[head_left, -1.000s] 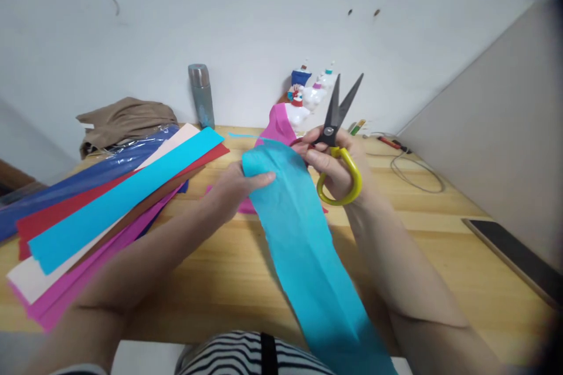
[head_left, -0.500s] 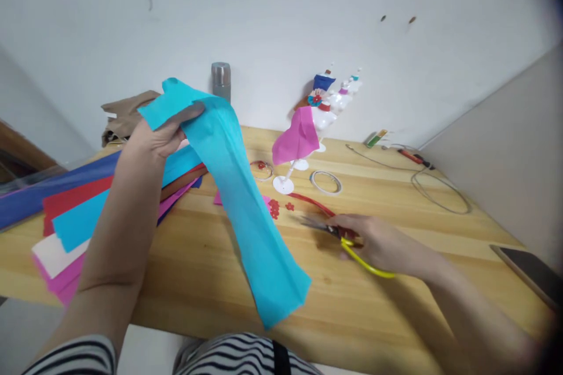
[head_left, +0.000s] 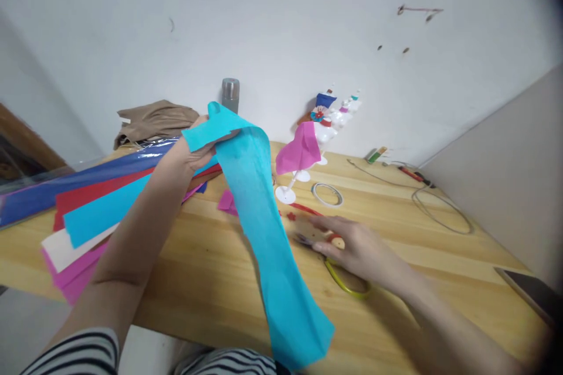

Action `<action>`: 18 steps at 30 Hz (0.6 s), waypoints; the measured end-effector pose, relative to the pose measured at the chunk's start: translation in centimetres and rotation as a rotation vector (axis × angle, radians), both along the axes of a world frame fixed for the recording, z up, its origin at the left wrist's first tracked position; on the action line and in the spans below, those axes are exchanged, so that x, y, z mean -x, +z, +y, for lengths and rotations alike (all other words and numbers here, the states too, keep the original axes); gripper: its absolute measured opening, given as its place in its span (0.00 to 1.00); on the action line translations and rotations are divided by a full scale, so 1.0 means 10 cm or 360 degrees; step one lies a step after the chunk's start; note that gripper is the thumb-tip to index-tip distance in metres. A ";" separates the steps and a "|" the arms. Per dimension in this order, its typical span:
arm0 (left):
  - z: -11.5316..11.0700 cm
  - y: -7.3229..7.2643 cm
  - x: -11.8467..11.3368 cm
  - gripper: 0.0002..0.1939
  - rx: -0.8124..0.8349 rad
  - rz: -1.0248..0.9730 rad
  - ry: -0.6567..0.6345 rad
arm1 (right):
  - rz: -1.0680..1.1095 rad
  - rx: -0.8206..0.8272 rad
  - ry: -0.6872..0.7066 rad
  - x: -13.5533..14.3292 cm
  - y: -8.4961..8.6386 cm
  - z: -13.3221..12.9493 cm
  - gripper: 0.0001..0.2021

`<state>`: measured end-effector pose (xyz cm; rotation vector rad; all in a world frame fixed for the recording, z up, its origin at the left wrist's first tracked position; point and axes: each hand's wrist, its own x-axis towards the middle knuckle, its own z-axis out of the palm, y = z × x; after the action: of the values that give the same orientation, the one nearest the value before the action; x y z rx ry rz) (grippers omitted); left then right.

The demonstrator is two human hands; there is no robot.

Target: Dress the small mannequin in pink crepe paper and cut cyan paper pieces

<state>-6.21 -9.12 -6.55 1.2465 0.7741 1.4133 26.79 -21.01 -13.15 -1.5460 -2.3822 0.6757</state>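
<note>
A long turquoise strip of crepe paper (head_left: 264, 217) is pinched near its upper end in my left hand (head_left: 202, 155). Its long part hangs over the table toward the front edge, and the short end folds over my fingers. My right hand (head_left: 356, 246) is low over the table with thumb and forefinger spread apart. Beneath it lie scissors with a yellow handle (head_left: 347, 284), their blades blurred and pointing left; the thumb seems to touch them. A red strip (head_left: 305, 209) and a small red flower (head_left: 291, 217) lie just beyond that hand.
White stands at the back carry a pink paper piece (head_left: 299, 149) and small decorated figures. A white ring (head_left: 327, 194) lies nearby. Coloured paper sheets (head_left: 105, 205) fan out at left, before brown cloth (head_left: 158, 120) and a flask (head_left: 230, 94). A cable (head_left: 417, 205) and phone (head_left: 530, 290) are at right.
My left hand has carried the turquoise strip rightward. The right hand has moved slightly left and loosened around the scissors, its thumb and forefinger now apart. The view has tilted up a little.
</note>
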 end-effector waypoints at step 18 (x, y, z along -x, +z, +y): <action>-0.11 -0.28 -0.17 0.20 0.0066 0.0208 -0.0296 | 0.1819 0.0133 -0.0468 0.75 0.09 0.80 0.20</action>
<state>-4.54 -10.26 -9.36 1.3527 0.7511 1.1695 19.32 -13.05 -12.30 -1.0214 -1.2632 1.1672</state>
